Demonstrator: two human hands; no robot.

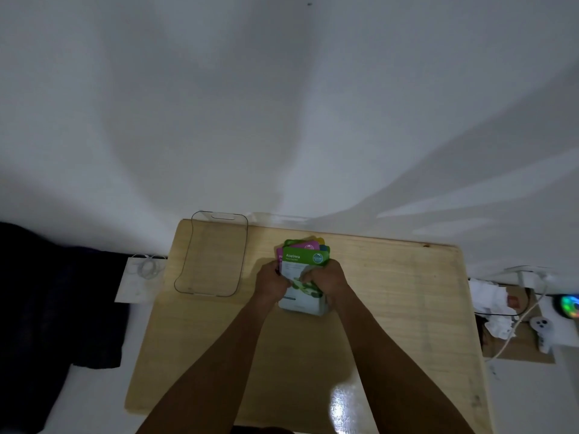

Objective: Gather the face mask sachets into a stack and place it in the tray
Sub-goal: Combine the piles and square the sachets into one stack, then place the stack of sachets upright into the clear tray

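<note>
A bunch of face mask sachets stands roughly upright in the middle of the wooden table. A green Aloe Vera sachet faces me, and pink, yellow and blue edges fan out behind it. My left hand grips the bunch's left side. My right hand grips its right side, thumb across the front. The clear plastic tray lies empty on the table's far left corner, a hand's width left of the sachets.
A white wall rises right behind the table. Dark cloth hangs at the left, beside a white card with a coiled cable. At the right lie cables, crumpled tissue, a white controller and a glowing coloured light.
</note>
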